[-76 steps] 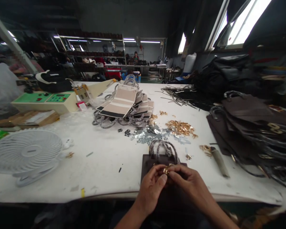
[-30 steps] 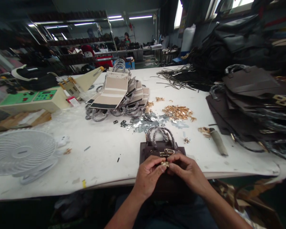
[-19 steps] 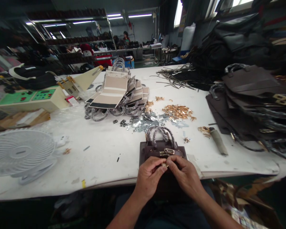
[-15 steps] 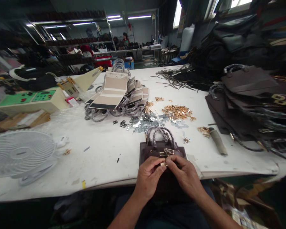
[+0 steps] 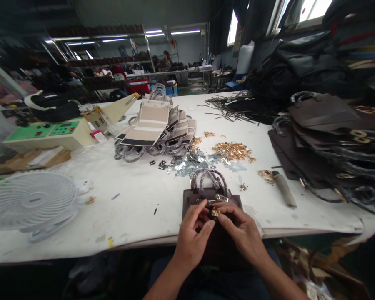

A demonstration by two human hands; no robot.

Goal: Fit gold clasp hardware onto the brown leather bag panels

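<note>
A dark brown handbag [image 5: 192, 196] with two wrapped handles lies at the table's front edge, its flap hanging toward me. Between my fingertips is a small gold metal piece [image 5: 215, 213]. My right hand [image 5: 242, 233] pinches it between thumb and fingers. My left hand [image 5: 194, 235] is beside it with thumb and index finger parted, its other fingers curled and partly hidden. A gold clasp [image 5: 221, 198] shows on the bag just above my fingers.
Gold pieces [image 5: 232, 151] and silver plates [image 5: 190, 163] lie mid-table. Beige bag parts [image 5: 151, 118] are stacked behind. A white fan [image 5: 31, 200] stands left, brown bags [image 5: 325, 112] right, a grey-wrapped tool [image 5: 283, 188] nearer. A person [image 5: 166, 59] is far back.
My left thumb and index finger have spread apart, off the gold piece. It now shows more fully in my right fingers. The view has shifted slightly.
</note>
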